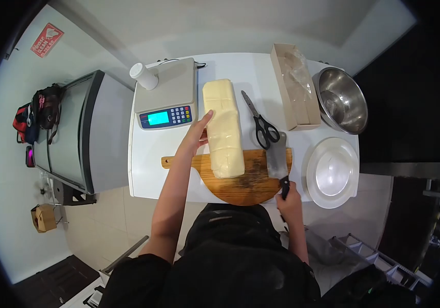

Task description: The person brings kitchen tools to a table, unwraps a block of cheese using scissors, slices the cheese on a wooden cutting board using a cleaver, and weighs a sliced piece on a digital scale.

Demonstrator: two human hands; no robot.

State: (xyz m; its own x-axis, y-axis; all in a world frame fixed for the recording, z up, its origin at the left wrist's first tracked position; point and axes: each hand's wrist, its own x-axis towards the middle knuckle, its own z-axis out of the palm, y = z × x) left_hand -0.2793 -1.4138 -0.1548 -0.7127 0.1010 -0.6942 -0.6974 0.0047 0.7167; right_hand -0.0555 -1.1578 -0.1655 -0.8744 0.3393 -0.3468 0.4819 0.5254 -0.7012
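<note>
A long pale-yellow block of butter [223,131] lies lengthwise, its near end on the round wooden cutting board [253,190] and its far end beyond the board on the white table. My left hand [197,134] grips the block's left side, thumb on its upper edge and fingers bent low against the side, partly hidden. My right hand [290,201] is closed round the black handle of a cleaver [277,158]. The cleaver's broad blade points away from me over the board's right side, apart from the butter. Black-handled scissors [261,124] lie just beyond the blade.
A digital scale [166,87] with a lit display stands back left, a white cup [144,76] on its platform. To the right are an open carton [294,87] with a clear plastic liner, a steel bowl [353,97] and white plates [311,174]. The table's front edge runs below the board.
</note>
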